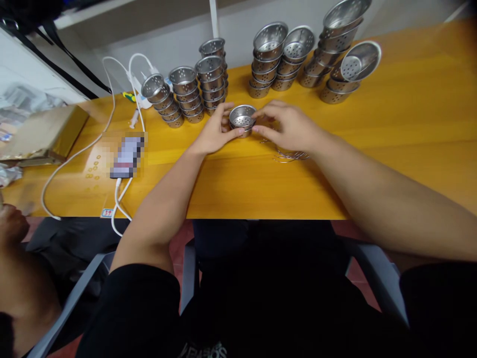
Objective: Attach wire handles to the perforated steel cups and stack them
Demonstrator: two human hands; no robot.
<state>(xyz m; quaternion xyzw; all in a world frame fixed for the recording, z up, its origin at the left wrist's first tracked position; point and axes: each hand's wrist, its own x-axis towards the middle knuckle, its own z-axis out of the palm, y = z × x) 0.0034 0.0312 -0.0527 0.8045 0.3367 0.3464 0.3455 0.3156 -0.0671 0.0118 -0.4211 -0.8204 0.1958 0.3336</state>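
Together, half-curled left hand (213, 132) and right hand (288, 125) hold a shiny, perforated metal cup (242, 119).

A yellow table (238, 184) stands before a pale wall (242, 22) — grey chair arms (189, 278), reddish floor (178, 256) below.

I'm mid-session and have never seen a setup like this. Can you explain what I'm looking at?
There is no machine here, just a person's two bare hands. The single picture comes from a camera worn on their head, looking forward and down, so the arms reach away from you.

The left hand curls around the left side of a holed metal cup; the right hand is at its right side, though its grip is hard to judge.

On the yellow table, stacks of similar cups stand farther back. Thin wires lie below the right hand. To the left are a phone and a box.

The hand at the far left is someone else's.
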